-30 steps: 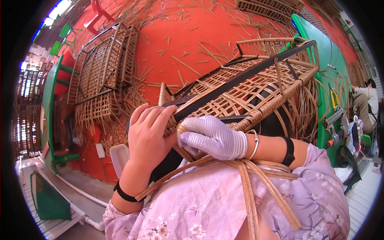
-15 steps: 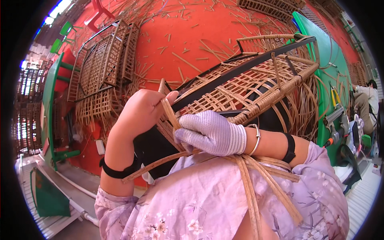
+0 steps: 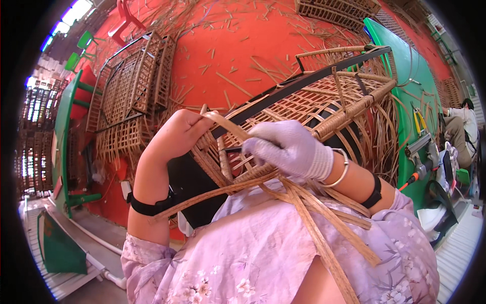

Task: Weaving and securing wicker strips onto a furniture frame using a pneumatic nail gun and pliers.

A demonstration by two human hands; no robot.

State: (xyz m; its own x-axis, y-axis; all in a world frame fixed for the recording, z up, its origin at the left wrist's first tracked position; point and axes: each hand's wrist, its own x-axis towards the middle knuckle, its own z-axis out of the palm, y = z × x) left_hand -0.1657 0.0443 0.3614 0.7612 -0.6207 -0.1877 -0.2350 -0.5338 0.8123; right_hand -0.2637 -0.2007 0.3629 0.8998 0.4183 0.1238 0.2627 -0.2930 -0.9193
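A half-woven rattan basket (image 3: 283,114) with a black metal frame (image 3: 309,83) lies across my lap, its open lattice facing up. My bare left hand (image 3: 178,133) is closed near the basket's left corner, pinching one end of a flat rattan strip (image 3: 226,124). The same strip runs to my right hand (image 3: 288,149), in a pale lilac glove, whose fingers are curled round it. Between the hands the strip bows slightly upward. Several loose rattan strips (image 3: 324,243) hang over my floral top from beneath the right hand, and another strip (image 3: 212,199) reaches across to my left forearm.
More woven frames (image 3: 132,86) stand at the left beside a green table (image 3: 63,147). Another green table (image 3: 412,76) at the right carries yellow-handled pliers (image 3: 419,121) and a power tool (image 3: 422,164). Cut strips litter the red floor (image 3: 238,45). A co-worker (image 3: 461,129) sits far right.
My right hand has moved right and slightly up, away from the left, drawing the strip out between them. The left hand has shifted slightly; loose strips on my lap have swung right.
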